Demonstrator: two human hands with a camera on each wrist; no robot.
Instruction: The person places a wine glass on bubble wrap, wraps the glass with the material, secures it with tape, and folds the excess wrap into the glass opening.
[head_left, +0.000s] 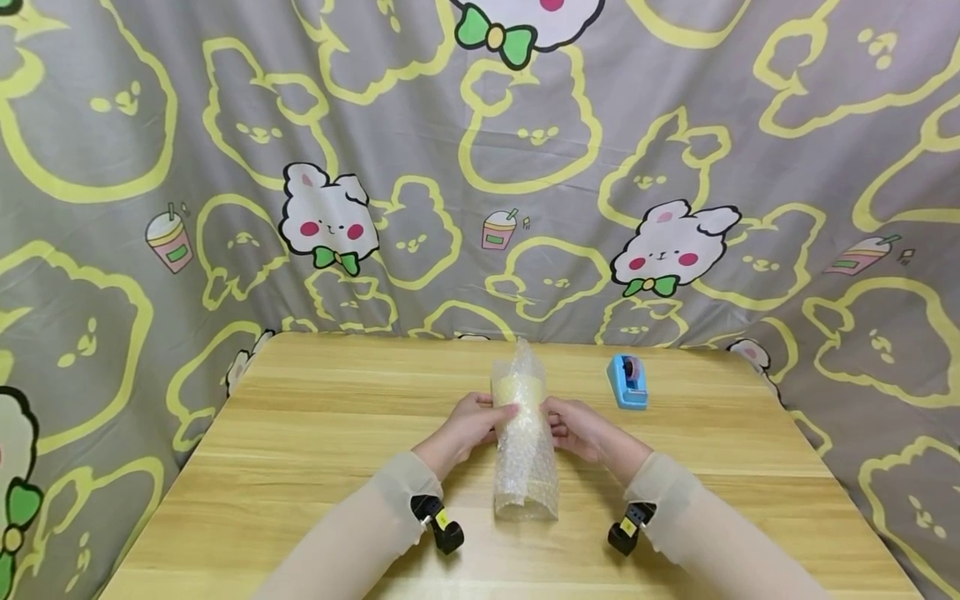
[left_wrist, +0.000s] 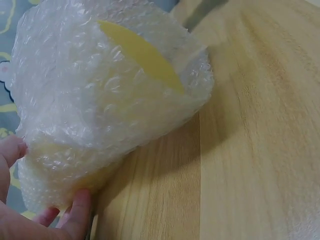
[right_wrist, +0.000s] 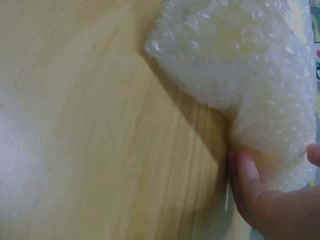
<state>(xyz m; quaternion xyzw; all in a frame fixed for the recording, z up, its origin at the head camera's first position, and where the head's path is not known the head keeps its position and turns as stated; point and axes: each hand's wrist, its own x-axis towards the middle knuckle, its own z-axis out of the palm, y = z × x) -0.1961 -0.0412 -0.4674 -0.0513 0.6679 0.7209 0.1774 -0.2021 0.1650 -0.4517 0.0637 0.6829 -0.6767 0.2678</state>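
A roll of clear bubble wrap (head_left: 527,454) lies lengthwise in the middle of the table, wrapped around something pale yellow. In the left wrist view, a curved yellow edge (left_wrist: 145,57) shows at the loose end of the wrap; the rest of the wrapped thing is blurred by the bubbles. My left hand (head_left: 467,427) grips the bundle from the left, thumb over its upper side and fingers low at its side. From the right, my right hand (head_left: 587,428) holds it at about the same height, with fingertips partly hidden behind the wrap.
A blue tape dispenser (head_left: 628,382) with a small roll of tape stands at the back right of the wooden table (head_left: 337,375). Behind the table hangs a grey curtain (head_left: 420,142) with cartoon prints. Each wrist carries a small black camera (head_left: 448,533).
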